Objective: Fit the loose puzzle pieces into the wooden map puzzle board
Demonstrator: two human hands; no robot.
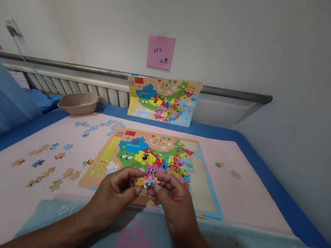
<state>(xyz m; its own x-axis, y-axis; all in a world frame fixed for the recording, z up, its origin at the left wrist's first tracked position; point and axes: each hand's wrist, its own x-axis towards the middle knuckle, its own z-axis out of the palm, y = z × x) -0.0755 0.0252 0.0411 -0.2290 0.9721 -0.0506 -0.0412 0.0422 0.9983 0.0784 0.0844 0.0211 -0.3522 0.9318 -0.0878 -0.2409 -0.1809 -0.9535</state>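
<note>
Being pinched by the left hand point(118, 187) and right hand point(176, 198), small puzzle pieces point(140, 181) are held over the near part of the puzzle board point(205, 185); probably light and stiff with fragile tabs, they are best gripped by opposite edges.

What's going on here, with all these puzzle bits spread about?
Someone's left hand and right hand are together holding a small bit of jigsaw over the near part of a map puzzle board. Much of the board is filled in, with its largest bare patch on the right. Loose pieces lie mostly to the left, and a printed map picture stands upright behind.
</note>
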